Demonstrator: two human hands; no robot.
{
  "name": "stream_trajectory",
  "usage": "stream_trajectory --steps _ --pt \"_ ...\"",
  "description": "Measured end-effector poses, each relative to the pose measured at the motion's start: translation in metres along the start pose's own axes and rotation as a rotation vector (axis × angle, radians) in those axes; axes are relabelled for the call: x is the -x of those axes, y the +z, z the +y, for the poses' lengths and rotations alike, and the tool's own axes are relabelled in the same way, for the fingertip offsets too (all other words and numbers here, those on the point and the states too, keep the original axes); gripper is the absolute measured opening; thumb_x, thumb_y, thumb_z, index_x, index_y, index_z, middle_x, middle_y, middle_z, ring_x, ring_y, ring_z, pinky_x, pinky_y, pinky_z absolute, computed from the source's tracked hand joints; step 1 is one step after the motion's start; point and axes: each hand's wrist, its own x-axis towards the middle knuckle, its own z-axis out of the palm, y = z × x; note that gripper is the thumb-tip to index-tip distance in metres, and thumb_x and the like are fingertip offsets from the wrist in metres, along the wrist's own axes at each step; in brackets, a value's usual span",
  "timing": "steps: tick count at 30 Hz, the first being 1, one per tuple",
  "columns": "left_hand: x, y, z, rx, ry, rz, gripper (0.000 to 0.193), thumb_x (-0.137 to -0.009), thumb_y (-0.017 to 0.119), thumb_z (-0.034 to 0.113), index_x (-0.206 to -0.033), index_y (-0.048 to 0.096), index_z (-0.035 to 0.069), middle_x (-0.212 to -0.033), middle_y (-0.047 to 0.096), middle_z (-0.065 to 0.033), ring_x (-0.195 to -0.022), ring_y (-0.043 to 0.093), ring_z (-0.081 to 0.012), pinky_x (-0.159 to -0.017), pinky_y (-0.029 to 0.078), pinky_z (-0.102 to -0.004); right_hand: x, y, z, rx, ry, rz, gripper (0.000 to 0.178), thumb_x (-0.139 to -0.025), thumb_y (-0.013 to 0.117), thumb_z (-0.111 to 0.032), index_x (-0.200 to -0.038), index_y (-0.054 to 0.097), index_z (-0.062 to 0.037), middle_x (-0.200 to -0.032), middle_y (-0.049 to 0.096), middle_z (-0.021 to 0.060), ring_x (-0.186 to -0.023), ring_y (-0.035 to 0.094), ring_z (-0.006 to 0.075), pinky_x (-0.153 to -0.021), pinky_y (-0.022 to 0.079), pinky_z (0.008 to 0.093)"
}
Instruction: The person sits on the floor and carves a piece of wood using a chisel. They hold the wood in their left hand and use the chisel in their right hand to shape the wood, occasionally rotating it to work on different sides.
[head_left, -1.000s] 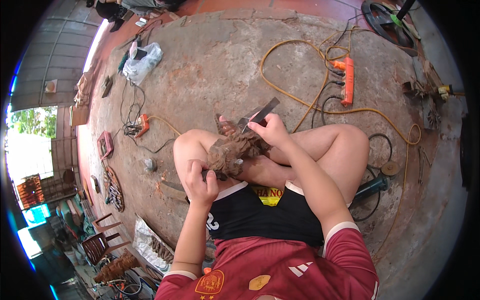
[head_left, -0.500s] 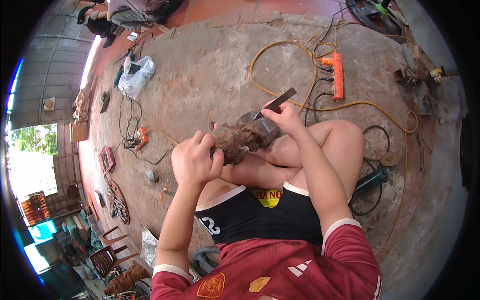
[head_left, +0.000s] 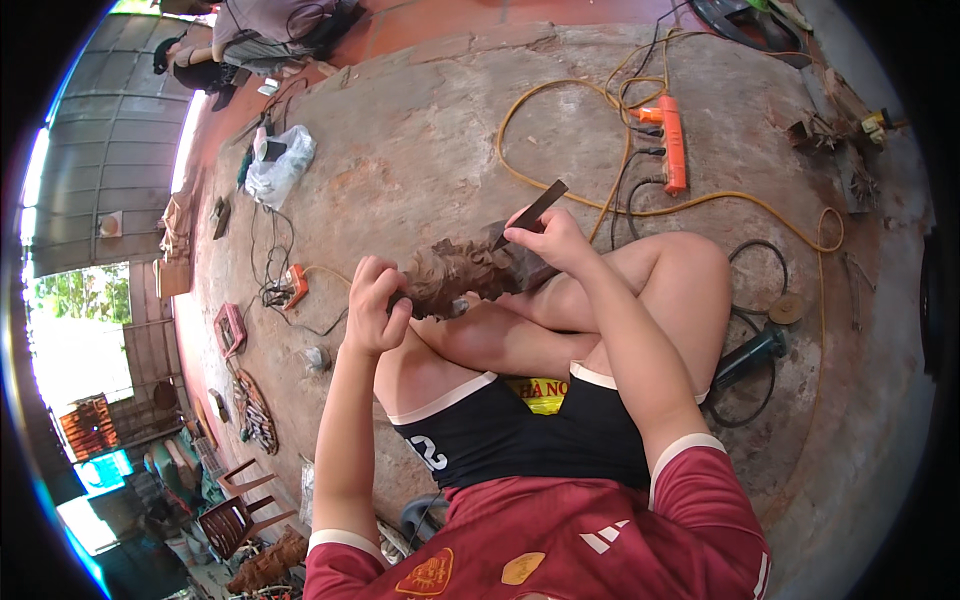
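A brown carved wooden piece [head_left: 455,278] with a rough, deeply cut surface lies across my crossed legs. Its left end is gripped in my left hand [head_left: 376,305], whose fingers are bent round it. My right hand [head_left: 550,242] pinches a flat, dark carving knife [head_left: 536,210] with a slanted tip. That tip points down at the carving's right part; whether it touches the wood I cannot tell. Beyond it, the carving's smoother right end rests by my shin.
An orange power strip [head_left: 673,145] with plugs and a yellow cord [head_left: 745,201] lies ahead on the right. Beside my right knee is a teal power tool [head_left: 745,362]. A clear plastic bag [head_left: 283,172] and a smaller orange socket [head_left: 295,287] are to the left. Another person [head_left: 275,35] sits at the far left.
Both hands have shifted a little to the left. The carving appears turned, showing more of its carved relief, and the knife has moved left with my right hand.
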Motion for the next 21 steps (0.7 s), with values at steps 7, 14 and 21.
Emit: stream_trajectory --steps 7,14,21 --pt "0.005 0.002 -0.007 0.087 -0.103 0.023 0.029 -0.066 0.059 0.021 -0.087 0.055 0.001 -0.091 0.052 -0.0145 -0.082 0.05 -0.0283 -0.073 0.043 -0.0366 -0.008 0.016 0.012 -0.066 0.039 0.004 0.015 -0.084 0.076 -0.016 -0.092 0.072 -0.004 -0.078 0.066 -0.0021 -0.072 0.056 0.0062 -0.065 0.047 0.0257" --pt "0.005 0.013 -0.002 0.36 -0.733 0.205 0.038 -0.079 0.061 0.013 -0.115 0.055 0.003 -0.099 0.056 -0.0063 -0.092 0.055 -0.0164 -0.078 0.047 -0.0293 -0.009 0.019 0.012 0.052 -0.004 -0.002 0.014 -0.086 0.075 -0.014 -0.095 0.07 -0.0057 -0.079 0.065 -0.0022 -0.073 0.056 0.0061 -0.066 0.047 0.0246" --pt "-0.018 0.008 0.028 -0.115 -0.61 -0.08 0.028 -0.085 0.066 0.02 -0.105 0.066 0.002 -0.099 0.068 -0.0214 -0.091 0.067 -0.0365 -0.082 0.052 -0.0427 -0.013 0.005 0.012 0.009 -0.028 -0.038 0.013 -0.084 0.075 -0.013 -0.093 0.071 -0.0049 -0.077 0.065 -0.0006 -0.071 0.056 0.0076 -0.064 0.047 0.0264"
